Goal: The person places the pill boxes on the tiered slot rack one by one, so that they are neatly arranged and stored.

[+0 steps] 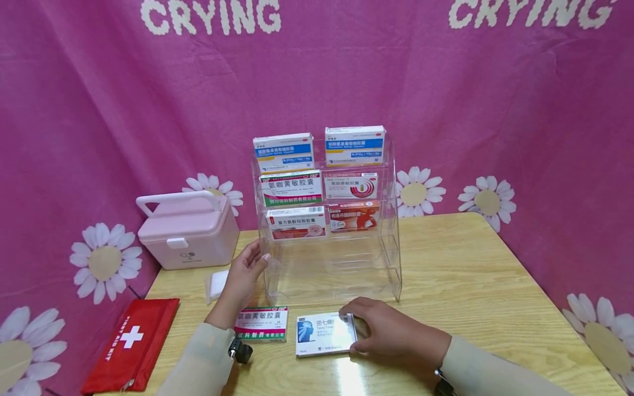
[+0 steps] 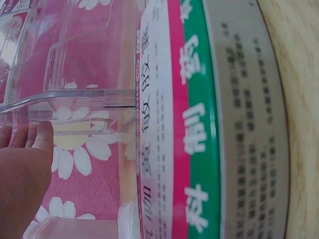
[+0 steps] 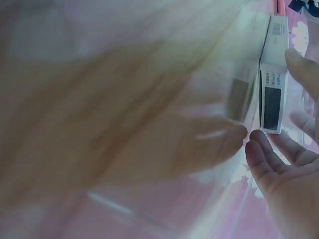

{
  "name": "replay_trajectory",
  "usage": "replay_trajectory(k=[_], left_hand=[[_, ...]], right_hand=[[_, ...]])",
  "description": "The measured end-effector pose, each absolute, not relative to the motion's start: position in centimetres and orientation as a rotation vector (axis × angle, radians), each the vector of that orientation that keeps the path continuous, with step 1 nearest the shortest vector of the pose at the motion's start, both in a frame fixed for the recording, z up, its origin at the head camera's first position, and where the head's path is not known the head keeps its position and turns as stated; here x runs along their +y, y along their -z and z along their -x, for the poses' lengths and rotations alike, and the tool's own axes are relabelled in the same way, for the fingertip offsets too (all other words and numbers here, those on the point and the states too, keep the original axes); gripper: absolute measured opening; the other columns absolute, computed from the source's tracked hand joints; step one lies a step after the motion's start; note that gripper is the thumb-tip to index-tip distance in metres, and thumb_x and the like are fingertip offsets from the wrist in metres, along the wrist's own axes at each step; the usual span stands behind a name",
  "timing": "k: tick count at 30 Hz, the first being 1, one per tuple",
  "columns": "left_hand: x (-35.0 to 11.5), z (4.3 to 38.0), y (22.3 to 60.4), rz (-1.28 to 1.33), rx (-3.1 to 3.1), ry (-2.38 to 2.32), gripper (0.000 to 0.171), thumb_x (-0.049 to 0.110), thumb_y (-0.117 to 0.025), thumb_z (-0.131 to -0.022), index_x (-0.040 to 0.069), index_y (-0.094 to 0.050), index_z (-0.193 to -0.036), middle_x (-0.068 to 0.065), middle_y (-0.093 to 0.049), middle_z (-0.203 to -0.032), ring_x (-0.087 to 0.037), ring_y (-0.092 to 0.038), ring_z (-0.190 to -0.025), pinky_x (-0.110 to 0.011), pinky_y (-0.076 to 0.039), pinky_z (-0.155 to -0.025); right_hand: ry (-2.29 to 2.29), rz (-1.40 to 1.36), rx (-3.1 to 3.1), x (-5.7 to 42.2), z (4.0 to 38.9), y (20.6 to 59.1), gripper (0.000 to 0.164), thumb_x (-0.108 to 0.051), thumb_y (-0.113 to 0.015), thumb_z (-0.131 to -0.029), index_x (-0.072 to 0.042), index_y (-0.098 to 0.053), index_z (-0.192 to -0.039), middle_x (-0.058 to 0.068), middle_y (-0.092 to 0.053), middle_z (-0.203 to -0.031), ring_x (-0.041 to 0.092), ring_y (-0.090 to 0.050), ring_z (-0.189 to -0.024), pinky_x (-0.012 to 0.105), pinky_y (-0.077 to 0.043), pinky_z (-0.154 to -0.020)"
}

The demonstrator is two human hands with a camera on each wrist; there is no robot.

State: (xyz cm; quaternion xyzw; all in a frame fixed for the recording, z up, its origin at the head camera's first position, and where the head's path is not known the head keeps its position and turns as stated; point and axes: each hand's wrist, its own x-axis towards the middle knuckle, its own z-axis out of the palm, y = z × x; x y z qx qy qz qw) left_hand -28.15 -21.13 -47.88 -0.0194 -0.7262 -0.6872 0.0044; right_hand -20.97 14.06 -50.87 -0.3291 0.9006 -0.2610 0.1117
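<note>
A clear tiered display rack point(image 1: 329, 269) stands at the table's middle, several medicine boxes in its upper tiers. My left hand point(image 1: 245, 272) rests at the rack's left side, thumb near the front edge; in the left wrist view its fingertips meet the clear plastic. Flat on the table before the rack lies a white-and-blue medicine box point(image 1: 324, 334). My right hand point(image 1: 391, 330) holds this box by its right end, thumb at the near corner and fingers at the far one. Left of it, partly behind my left forearm, lies a green-and-pink medicine box point(image 1: 262, 323).
A pink lidded case point(image 1: 188, 236) sits at the back left, with a small white packet point(image 1: 218, 283) before it. The red first aid pouch point(image 1: 131, 346) lies along the left table edge. Behind the wooden table point(image 1: 460, 275) hangs a pink flowered cloth point(image 1: 317, 82).
</note>
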Motion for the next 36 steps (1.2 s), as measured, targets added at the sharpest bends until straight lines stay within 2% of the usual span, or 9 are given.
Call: replay_trajectory(k=[3, 7, 9, 12, 18, 24, 31, 36], left_hand=[[-21.1, 28.2, 47.9, 0.076, -2.274, 2.146, 0.059, 0.007, -0.058, -0.112, 0.002, -0.036, -0.168, -0.020, -0.039, -0.173, -0.036, -0.037, -0.162, -0.043, -0.037, -0.132], [-21.1, 28.2, 47.9, 0.062, -2.293, 2.126, 0.059, 0.010, -0.058, -0.113, 0.004, -0.037, -0.168, -0.019, -0.040, -0.173, -0.036, -0.038, -0.162, -0.046, -0.037, -0.133], [-21.1, 28.2, 47.9, 0.061, -2.298, 2.121, 0.059, 0.010, -0.058, -0.113, 0.004, -0.037, -0.168, -0.019, -0.040, -0.173, -0.037, -0.037, -0.162, -0.048, -0.036, -0.133], [-21.1, 28.2, 48.0, 0.054, -2.293, 2.124, 0.059, 0.010, -0.058, -0.113, 0.004, -0.037, -0.168, -0.019, -0.040, -0.173, -0.036, -0.038, -0.162, -0.048, -0.036, -0.134], [-21.1, 28.2, 47.9, 0.048, -2.296, 2.135, 0.058, 0.010, -0.057, -0.113, 0.005, -0.038, -0.168, -0.018, -0.040, -0.173, -0.035, -0.038, -0.162, -0.045, -0.036, -0.134], [-21.1, 28.2, 48.0, 0.061, -2.286, 2.141, 0.058, 0.008, -0.057, -0.113, 0.003, -0.037, -0.168, -0.019, -0.040, -0.172, -0.035, -0.039, -0.162, -0.041, -0.037, -0.132], [-21.1, 28.1, 48.0, 0.085, -2.286, 2.123, 0.058, 0.007, -0.056, -0.113, 0.002, -0.036, -0.168, -0.021, -0.040, -0.172, -0.038, -0.038, -0.161, -0.048, -0.036, -0.133], [-21.1, 28.2, 48.1, 0.083, -2.283, 2.117, 0.058, 0.008, -0.056, -0.113, 0.002, -0.037, -0.167, -0.021, -0.041, -0.172, -0.039, -0.039, -0.161, -0.050, -0.036, -0.133]], right_hand=[[0.793, 0.924, 2.642, 14.9, 20.7, 50.6, 0.073, -0.044, -0.095, -0.084, -0.026, -0.065, -0.147, -0.008, -0.061, -0.142, 0.014, -0.060, -0.127, 0.044, -0.056, -0.115], [0.914, 0.891, 2.600, 15.8, 20.5, 50.5, 0.077, -0.031, -0.100, -0.081, -0.020, -0.065, -0.148, -0.009, -0.055, -0.133, 0.012, -0.060, -0.112, 0.031, -0.061, -0.099], [0.991, 0.885, 2.569, 16.1, 20.5, 50.5, 0.074, -0.022, -0.099, -0.081, -0.016, -0.066, -0.147, -0.008, -0.054, -0.132, 0.011, -0.060, -0.107, 0.026, -0.062, -0.091], [1.078, 0.872, 2.537, 16.5, 20.3, 50.6, 0.063, -0.013, -0.095, -0.085, -0.017, -0.069, -0.142, -0.007, -0.053, -0.134, 0.010, -0.062, -0.107, 0.023, -0.064, -0.090], [1.242, 0.836, 2.480, 17.3, 20.2, 50.6, 0.046, 0.001, -0.085, -0.092, -0.020, -0.072, -0.131, -0.001, -0.058, -0.136, 0.016, -0.067, -0.113, 0.021, -0.066, -0.090], [1.335, 0.847, 2.473, 18.0, 20.5, 50.4, 0.038, 0.004, -0.080, -0.095, -0.019, -0.073, -0.124, 0.004, -0.063, -0.131, 0.021, -0.071, -0.115, 0.022, -0.066, -0.089], [1.377, 0.893, 2.446, 18.5, 20.7, 50.3, 0.031, 0.001, -0.078, -0.098, -0.020, -0.072, -0.121, 0.003, -0.066, -0.127, 0.014, -0.069, -0.116, 0.025, -0.067, -0.090], [1.452, 1.036, 2.456, 18.2, 21.0, 49.4, 0.022, -0.005, -0.078, -0.100, -0.020, -0.073, -0.116, 0.000, -0.071, -0.119, 0.008, -0.067, -0.109, 0.030, -0.069, -0.088]])
